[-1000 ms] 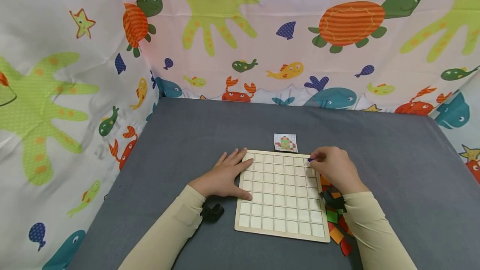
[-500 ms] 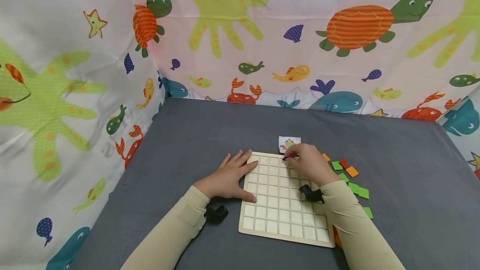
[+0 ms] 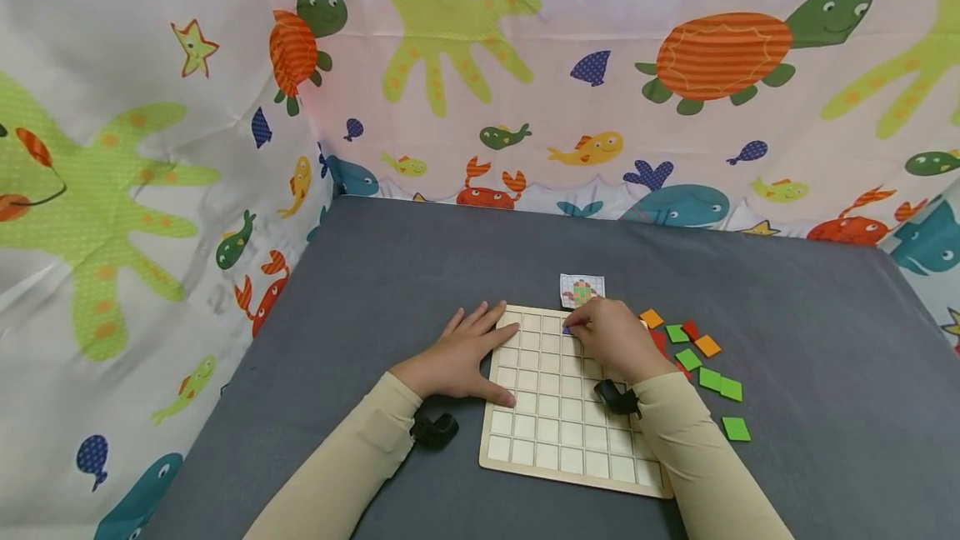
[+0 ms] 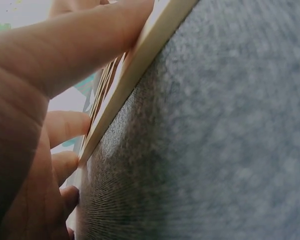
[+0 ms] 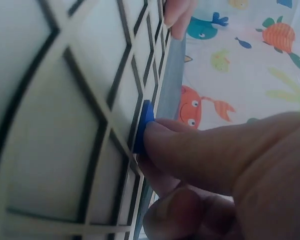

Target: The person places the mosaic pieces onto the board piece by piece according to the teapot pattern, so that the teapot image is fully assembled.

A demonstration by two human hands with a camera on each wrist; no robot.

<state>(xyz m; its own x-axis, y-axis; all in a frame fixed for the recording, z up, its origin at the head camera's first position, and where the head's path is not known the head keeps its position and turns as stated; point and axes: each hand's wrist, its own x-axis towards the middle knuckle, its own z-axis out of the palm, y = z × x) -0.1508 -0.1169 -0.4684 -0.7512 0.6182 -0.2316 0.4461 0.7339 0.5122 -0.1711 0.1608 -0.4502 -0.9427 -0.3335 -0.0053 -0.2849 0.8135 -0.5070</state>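
Observation:
A square wooden grid board (image 3: 558, 432) with pale cells lies on the grey cloth. My left hand (image 3: 461, 359) is spread at the board's left side, thumb and fingertips resting on its edge, as the left wrist view (image 4: 64, 60) also shows. Between thumb and fingertips my right hand (image 3: 618, 340) pinches a small blue tile (image 5: 144, 127). In the right wrist view the tile stands tilted right at one of the grid cells near the far edge. The head view shows only a sliver of it, the fingers covering the rest.
Several loose green, orange and red tiles, among them a green tile (image 3: 737, 429) and an orange tile (image 3: 707, 346), lie right of the board. Behind the far edge is a small printed pattern card (image 3: 582, 288). A sea-animal print curtain (image 3: 480, 90) surrounds the table.
My right hand has moved left from the board's far right corner to a cell near the middle of the far edge, carrying the blue tile. My left hand keeps its place on the board.

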